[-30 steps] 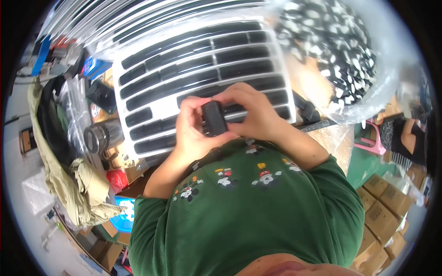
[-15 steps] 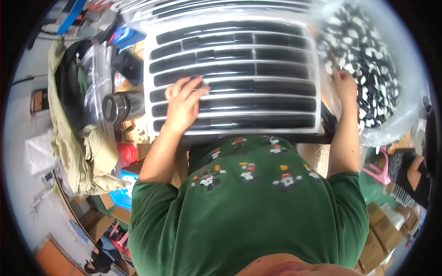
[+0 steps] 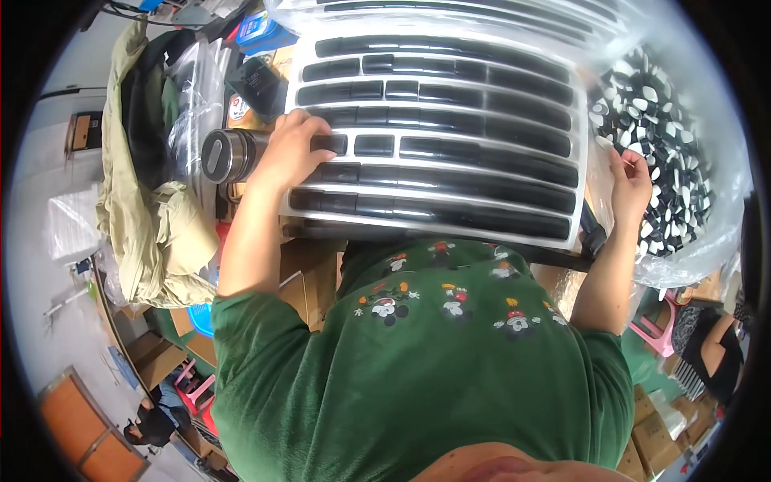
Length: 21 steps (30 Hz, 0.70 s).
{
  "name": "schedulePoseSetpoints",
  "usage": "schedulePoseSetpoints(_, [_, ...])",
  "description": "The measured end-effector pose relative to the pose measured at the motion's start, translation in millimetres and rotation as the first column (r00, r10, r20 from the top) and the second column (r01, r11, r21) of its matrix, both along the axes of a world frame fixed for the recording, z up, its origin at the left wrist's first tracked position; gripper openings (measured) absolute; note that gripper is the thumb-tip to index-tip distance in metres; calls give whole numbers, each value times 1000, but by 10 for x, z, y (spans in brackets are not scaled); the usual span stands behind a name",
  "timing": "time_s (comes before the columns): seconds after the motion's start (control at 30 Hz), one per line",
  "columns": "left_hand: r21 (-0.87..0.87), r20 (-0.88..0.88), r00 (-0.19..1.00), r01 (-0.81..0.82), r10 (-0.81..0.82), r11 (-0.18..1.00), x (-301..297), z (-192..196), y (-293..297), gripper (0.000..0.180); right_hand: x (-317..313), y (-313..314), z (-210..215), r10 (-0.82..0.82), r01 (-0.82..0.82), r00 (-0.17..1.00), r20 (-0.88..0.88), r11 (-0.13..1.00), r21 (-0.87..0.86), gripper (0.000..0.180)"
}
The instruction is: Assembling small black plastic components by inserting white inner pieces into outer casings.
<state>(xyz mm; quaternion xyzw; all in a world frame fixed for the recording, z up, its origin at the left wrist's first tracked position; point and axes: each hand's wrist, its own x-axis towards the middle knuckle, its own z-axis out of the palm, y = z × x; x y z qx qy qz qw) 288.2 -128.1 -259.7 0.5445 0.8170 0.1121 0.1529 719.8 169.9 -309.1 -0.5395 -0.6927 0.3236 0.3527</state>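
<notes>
A white tray (image 3: 585,112) lies before me, filled with rows of glossy black pieces (image 3: 514,157). My left hand (image 3: 295,149) is at the tray's left side, thumb and fingers closed round the end black piece (image 3: 331,145) of one row. That row has small gaps, with a short black piece (image 3: 374,145) standing alone between them. Just beyond the tray's right edge, my right hand (image 3: 632,183) has its fingers curled together; what they hold, if anything, is too small to make out. Beside it is a heap of small black-and-white pieces (image 3: 642,104) in a clear plastic bag (image 3: 703,253).
Left of the tray stand a metal-lidded jar (image 3: 226,157), a dark box (image 3: 259,84) and a blue container (image 3: 261,32). A khaki garment (image 3: 136,241) hangs further left. Plastic sheeting (image 3: 590,48) covers more black rows at the far side. Cardboard boxes (image 3: 658,442) sit low right.
My left hand has moved left from the middle of the rows to a row's left end. My right hand has moved slightly nearer to me. The whole view has shifted and tilted.
</notes>
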Motion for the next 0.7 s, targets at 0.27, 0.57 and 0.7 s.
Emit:
schedulePoseSetpoints(0.27, [-37, 10, 961, 275, -275, 961, 38, 22, 15, 34, -369, -420, 221, 280, -326, 877, -390, 944, -55, 32])
schedulePoseSetpoints(0.57, [489, 658, 736, -252, -163, 835, 513, -124, 110, 42, -901, -1020, 389, 405, -492, 761, -507, 870, -43, 31])
schedulePoseSetpoints(0.7, [411, 903, 267, -309, -337, 858, 1224, -184, 316, 41, -1251, -1205, 566, 638, -529, 670, -379, 769, 360, 22])
